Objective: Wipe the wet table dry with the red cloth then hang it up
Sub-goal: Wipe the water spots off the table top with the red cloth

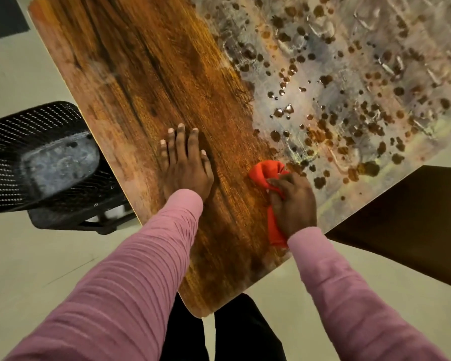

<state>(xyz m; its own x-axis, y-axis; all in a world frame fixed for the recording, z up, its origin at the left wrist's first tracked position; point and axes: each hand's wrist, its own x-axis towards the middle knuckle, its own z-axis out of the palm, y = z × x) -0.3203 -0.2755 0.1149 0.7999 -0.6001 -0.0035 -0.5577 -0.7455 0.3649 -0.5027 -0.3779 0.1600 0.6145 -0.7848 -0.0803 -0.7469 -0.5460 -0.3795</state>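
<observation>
A: Light check?
B: Warm indoor, medium level. Broad glare from above on wet half of table (349,74), grain washed to grey-white there. Droplets (279,112) dark, with small specular rims.
A: Shadows?
B: Soft only. Faint one beside left hand (186,165).
A: Sharpness?
B: Streaky smear along grain on dry half, worst toward far corner. Red cloth (268,178) oversaturated, folds barely resolved. Chair (44,157) soft, mesh still legible.
A: Geometry?
B: Wide-angle stretch at edges: ballooned sleeves (115,295) in bottom corners, slight bow in table edges. Floor (24,256) flat, low contrast, greenish cast.
</observation>
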